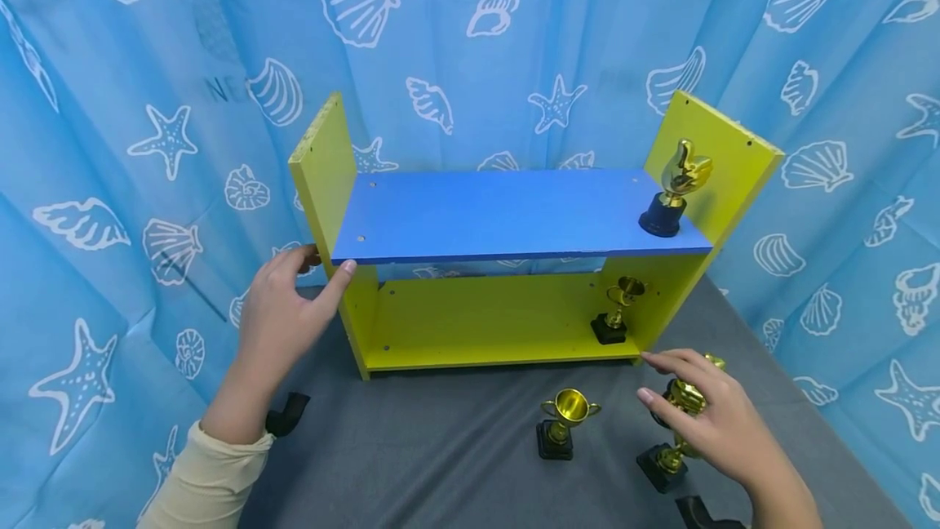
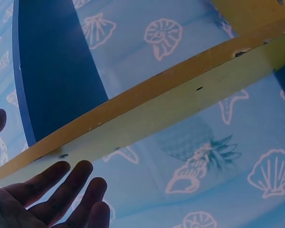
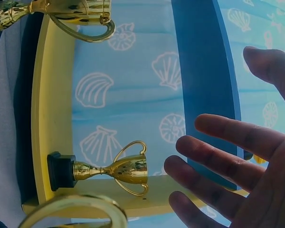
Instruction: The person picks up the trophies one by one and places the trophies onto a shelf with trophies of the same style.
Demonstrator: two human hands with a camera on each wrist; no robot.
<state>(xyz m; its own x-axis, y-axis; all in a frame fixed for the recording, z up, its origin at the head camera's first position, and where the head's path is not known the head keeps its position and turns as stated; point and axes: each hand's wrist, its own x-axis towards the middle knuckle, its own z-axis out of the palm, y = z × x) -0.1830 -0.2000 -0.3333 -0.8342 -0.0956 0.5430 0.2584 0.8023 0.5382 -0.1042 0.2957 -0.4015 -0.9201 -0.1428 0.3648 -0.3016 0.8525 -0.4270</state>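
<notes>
A yellow shelf unit (image 1: 448,325) with a blue upper board (image 1: 492,215) stands on grey cloth. My left hand (image 1: 286,308) is at its left side panel (image 1: 323,178), thumb by the front edge and fingers along the outer face; contact is unclear. In the left wrist view those fingers (image 2: 80,178) are spread. A gold thumbs-up trophy (image 1: 683,178) stands at the blue board's right end, and a two-handled cup trophy (image 1: 617,313) on the lower board. Over gold trophies (image 1: 670,460) on the cloth, partly hidden, hovers my right hand (image 1: 708,411), its fingers extended and holding nothing.
Another gold cup trophy (image 1: 561,423) stands on the grey cloth (image 1: 411,439) in front of the shelf. A blue curtain (image 1: 455,47) with white shells hangs behind and at both sides. Black curved pieces (image 1: 288,415) show beside both wrists.
</notes>
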